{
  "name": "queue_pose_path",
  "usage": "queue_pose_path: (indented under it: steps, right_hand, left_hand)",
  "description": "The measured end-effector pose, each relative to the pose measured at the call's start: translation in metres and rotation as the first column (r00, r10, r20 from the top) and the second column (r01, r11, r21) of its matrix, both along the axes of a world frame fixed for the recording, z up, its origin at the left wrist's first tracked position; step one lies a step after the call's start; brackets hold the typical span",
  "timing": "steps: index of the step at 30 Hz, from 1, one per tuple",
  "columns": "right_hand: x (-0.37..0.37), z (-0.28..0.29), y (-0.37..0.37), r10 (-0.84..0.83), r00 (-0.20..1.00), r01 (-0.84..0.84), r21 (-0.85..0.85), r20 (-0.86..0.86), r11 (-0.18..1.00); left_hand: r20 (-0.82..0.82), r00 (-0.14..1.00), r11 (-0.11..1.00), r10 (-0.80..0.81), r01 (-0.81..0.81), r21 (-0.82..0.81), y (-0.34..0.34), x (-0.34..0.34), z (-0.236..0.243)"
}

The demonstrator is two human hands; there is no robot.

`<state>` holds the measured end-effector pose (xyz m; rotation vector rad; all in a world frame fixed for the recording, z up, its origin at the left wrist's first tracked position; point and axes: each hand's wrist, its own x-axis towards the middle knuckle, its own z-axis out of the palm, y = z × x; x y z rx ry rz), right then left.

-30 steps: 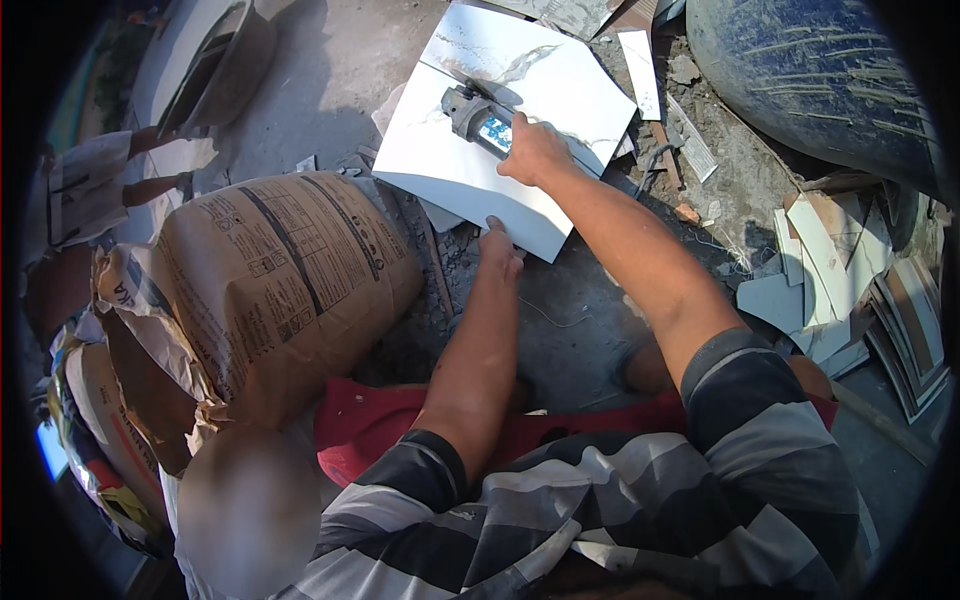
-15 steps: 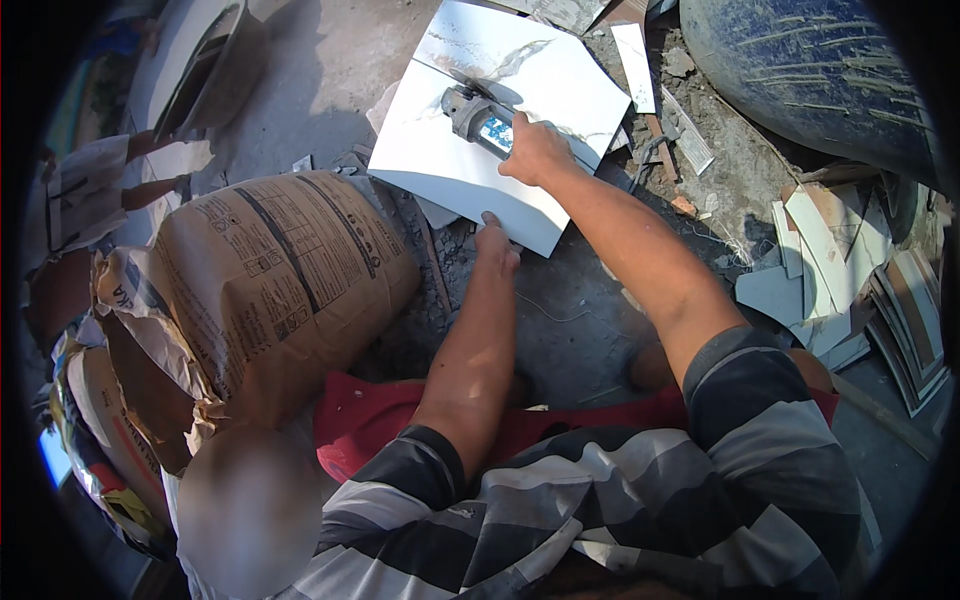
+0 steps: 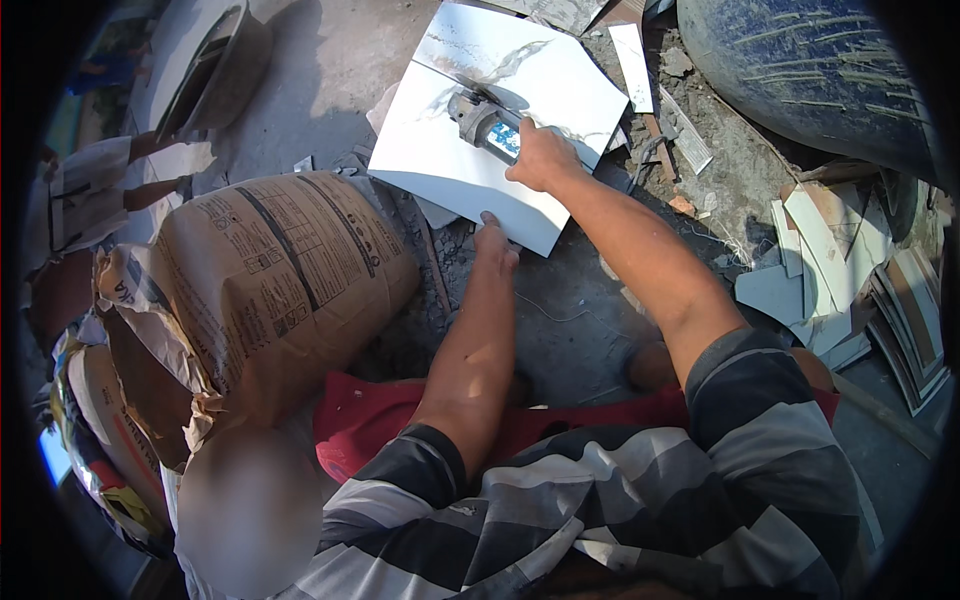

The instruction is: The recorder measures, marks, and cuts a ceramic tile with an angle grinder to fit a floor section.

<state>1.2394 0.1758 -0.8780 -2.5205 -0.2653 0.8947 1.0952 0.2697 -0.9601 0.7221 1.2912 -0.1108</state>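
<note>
My right hand [image 3: 545, 157] is wrapped round the body of a grey angle grinder [image 3: 489, 126]. The grinder lies low over a large white tile [image 3: 440, 150] with grey-brown veining, its disc edge at the tile's surface. A thin dark line runs across the tile from its far left edge to the disc. On the tile's near edge, my left hand [image 3: 494, 240] grips with the thumb on top; its other fingers are mostly hidden. Part of the tile's near side is in shadow.
A big brown paper sack [image 3: 290, 260] stands close on my left. Broken tile strips [image 3: 820, 260] are piled at the right, below a scratched blue drum [image 3: 810, 80]. Far left are a basin [image 3: 230, 70] and another person's pale clothing [image 3: 90, 195]. Rubble surrounds the tile.
The grinder and my right hand have shifted slightly right and toward me along the tile. My left hand and the tile have stayed almost in place.
</note>
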Motion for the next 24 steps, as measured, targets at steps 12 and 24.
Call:
queue_pose_path:
  steps: [12, 24]
  right_hand:
    - [-0.007, 0.001, -0.012, 0.0, 1.0, 0.0, 0.013, 0.007, 1.0]
    - [-0.012, 0.005, -0.022, 0.012, 0.999, -0.013, -0.037, -0.033, 0.999]
  left_hand:
    - [0.001, 1.0, 0.999, 0.019, -0.019, 0.05, -0.001, -0.002, -0.016]
    - [0.046, 0.98, 0.981, 0.191, -0.192, 0.009, -0.011, 0.004, -0.011]
